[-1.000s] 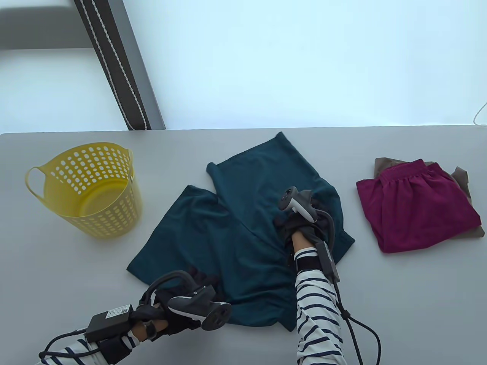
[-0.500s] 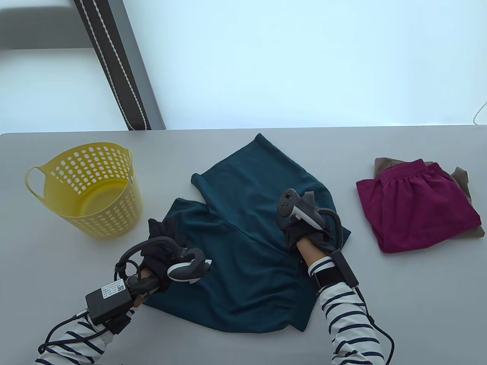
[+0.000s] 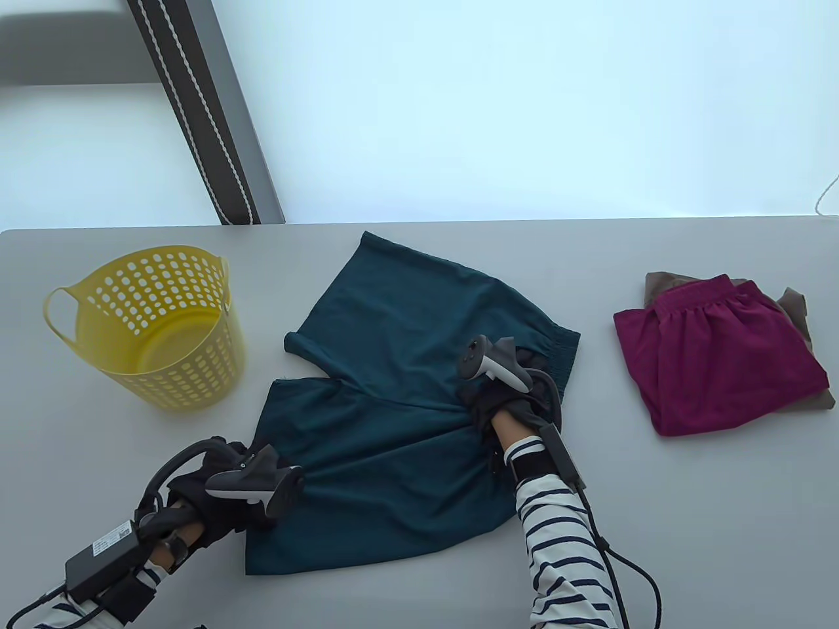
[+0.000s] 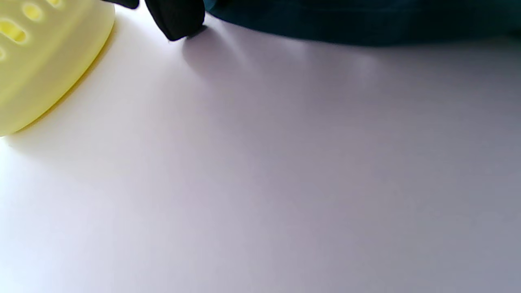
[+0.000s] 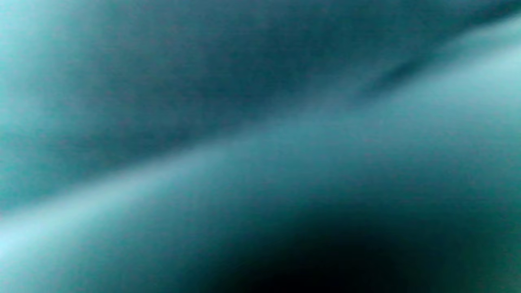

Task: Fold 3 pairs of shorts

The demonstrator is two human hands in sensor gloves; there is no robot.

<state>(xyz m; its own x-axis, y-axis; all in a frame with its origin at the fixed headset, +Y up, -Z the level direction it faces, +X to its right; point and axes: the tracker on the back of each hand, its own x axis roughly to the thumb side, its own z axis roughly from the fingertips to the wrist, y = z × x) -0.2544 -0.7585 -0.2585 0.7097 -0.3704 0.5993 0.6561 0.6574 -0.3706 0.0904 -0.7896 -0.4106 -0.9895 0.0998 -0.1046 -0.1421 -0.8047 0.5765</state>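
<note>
Two folded pairs done—third, dark teal fabric shorts [image 3: 400, 419], being spread; left hand [image 3: 216, 498] and right hand [image 3: 505, 400] grips obscured—next, fold leg over leg.

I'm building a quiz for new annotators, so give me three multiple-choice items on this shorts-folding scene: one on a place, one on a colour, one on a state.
1. Where does the yellow basket stand?
A. Left of the teal shorts
B. On the folded stack
C. Right of the magenta shorts

2. What colour are the shorts on top of the folded stack?
A. Yellow
B. Magenta
C. White

3. How do the teal shorts lie?
A. Inside the basket
B. Folded on the stack
C. Spread open on the table, both legs showing

Answers:
1 A: in the table view the basket sits at the table's left, beside the shorts.
2 B: the magenta shorts cover a brown pair whose edges peek out.
3 C: both legs fan out leftward under the left hand and right hand.
</note>
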